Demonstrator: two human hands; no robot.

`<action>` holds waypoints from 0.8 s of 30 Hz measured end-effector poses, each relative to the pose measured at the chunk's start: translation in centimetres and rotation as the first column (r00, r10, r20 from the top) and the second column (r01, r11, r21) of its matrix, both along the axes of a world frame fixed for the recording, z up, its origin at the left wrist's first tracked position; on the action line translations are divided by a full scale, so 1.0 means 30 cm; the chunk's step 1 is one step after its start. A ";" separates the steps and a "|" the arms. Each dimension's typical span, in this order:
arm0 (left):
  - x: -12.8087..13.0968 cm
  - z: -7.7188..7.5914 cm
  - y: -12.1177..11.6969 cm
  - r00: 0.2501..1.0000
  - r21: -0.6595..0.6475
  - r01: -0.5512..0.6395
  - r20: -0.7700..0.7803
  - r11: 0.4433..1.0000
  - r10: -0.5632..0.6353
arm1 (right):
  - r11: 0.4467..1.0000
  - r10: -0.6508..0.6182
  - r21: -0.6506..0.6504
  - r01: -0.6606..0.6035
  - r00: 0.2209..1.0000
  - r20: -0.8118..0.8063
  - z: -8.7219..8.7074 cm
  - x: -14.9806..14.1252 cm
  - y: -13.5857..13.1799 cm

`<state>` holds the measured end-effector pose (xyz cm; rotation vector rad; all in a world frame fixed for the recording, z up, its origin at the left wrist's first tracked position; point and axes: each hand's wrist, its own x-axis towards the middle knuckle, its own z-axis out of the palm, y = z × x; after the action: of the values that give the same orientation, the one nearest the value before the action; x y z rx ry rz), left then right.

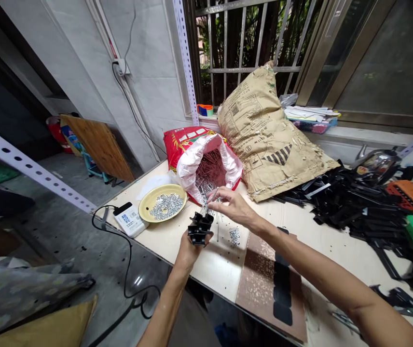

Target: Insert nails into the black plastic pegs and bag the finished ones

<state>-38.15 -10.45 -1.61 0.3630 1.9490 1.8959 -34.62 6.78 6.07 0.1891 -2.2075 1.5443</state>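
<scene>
My left hand [188, 250] is wrapped round a bunch of black plastic pieces [199, 228] above the table's front edge. Thin metal rods [204, 208] stick up from the far end of that bunch. Over them, my right hand [233, 207] pinches what looks like a thin metal rod [214, 194] between thumb and fingers. Just beyond both hands, an open red and white bag [185, 171] lies with its mouth towards me, full of long thin metal rods [211, 168]. A small pile of shiny metal parts [234, 236] sits on the table below my right hand.
Left of the bag stands a yellow plate [144, 212] of small metal parts, beside a white box [131, 220] with a cable. A large brown paper sack [264, 135] leans at the window. Black plastic strips [351, 207] heap up at right. Nearer lies a brown board [257, 284].
</scene>
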 end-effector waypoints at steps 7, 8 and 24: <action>-0.052 -0.072 -0.021 0.981 -0.083 0.084 -0.166 0.993 -0.096 | 0.961 0.001 0.277 0.008 1.000 -0.030 -0.027 -0.031 -0.034; -0.057 -0.078 -0.025 0.977 -0.098 0.078 -0.192 0.992 -0.096 | 0.940 0.001 0.341 0.005 1.000 -0.019 -0.026 -0.032 -0.032; -0.013 0.058 -0.038 0.991 0.152 -0.120 0.080 0.981 0.109 | 0.494 0.166 0.866 -0.076 0.986 -0.008 -0.219 0.058 0.026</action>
<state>-38.54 -11.60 0.12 0.2277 1.8167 2.1123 -32.89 7.55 -0.51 0.7152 -2.7319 0.2766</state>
